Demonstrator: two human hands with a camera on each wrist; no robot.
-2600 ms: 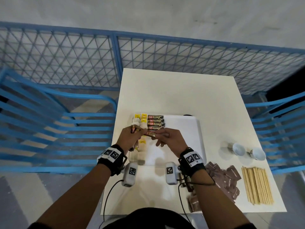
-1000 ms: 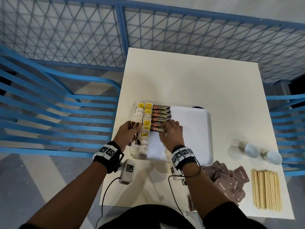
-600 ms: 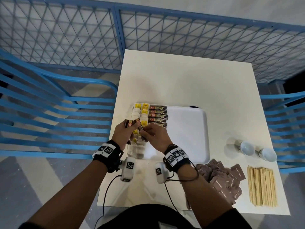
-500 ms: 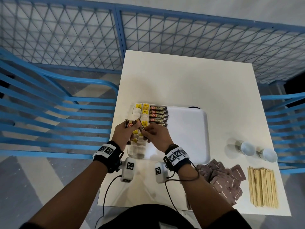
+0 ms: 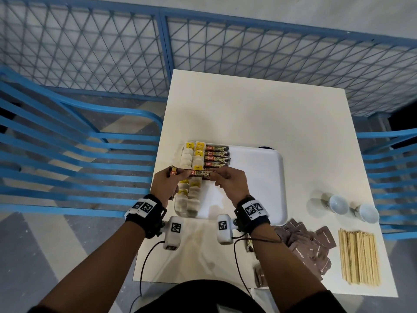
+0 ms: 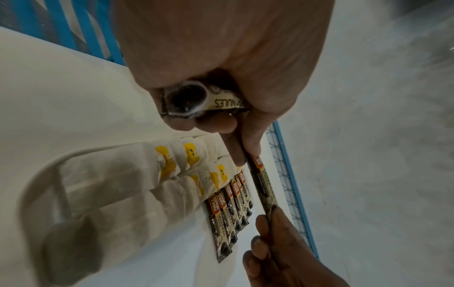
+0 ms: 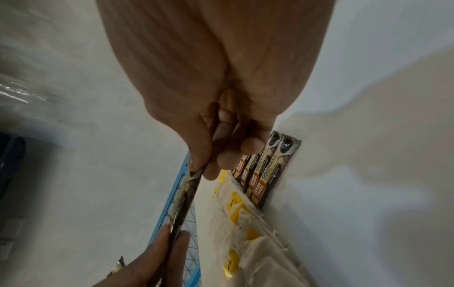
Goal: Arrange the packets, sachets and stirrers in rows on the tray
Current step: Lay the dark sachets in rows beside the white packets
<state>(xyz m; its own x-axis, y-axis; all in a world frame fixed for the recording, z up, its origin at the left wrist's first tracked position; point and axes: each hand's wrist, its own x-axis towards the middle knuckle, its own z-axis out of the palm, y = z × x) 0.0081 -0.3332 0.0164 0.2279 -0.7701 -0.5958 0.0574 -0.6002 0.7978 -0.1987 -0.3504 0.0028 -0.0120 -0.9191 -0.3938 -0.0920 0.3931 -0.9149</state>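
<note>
I hold one coffee stick sachet [image 5: 201, 173] between my two hands, above the white tray [image 5: 259, 177]. My right hand [image 5: 230, 185] pinches its end with thumb and fingers [image 7: 196, 155] clamped together; my left hand [image 5: 165, 185] pinches the other end and also has more sachets [image 6: 209, 101] curled inside its fingers [image 6: 213, 122]. The sachet is long, thin, dark brown, with an orange-red logo and the word GRANULES. It lies across the tray's left part, toward 9 o'clock, just at the 6 o'clock side of the row of four sachets [image 5: 217, 155]. Tea bags [image 5: 191, 159] with yellow tags fill two columns beside them.
</note>
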